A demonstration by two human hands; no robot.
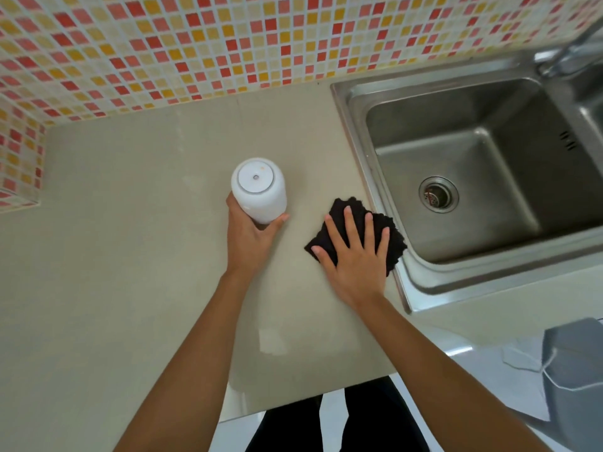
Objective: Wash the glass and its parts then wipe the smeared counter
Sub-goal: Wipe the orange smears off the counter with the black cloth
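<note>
Here, head view, all places given from the sink (368, 177):
Glass: white glass (259, 189) with its lid on, on the counter (114, 272), well to the left of the sink.
Left hand: left hand (249, 236) curled round the near side of the glass, thumb on its right flank.
Cloth: black cloth (355, 210) flat on the counter, just beside the sink's left rim, between sink and glass.
Right hand: right hand (355, 256) spread flat, fingers straight, pressing the cloth from above.
Wall: mosaic tiles (195, 44) behind the counter, left of the sink.
Tap: tap (567, 53) at the sink's far right corner.
</note>
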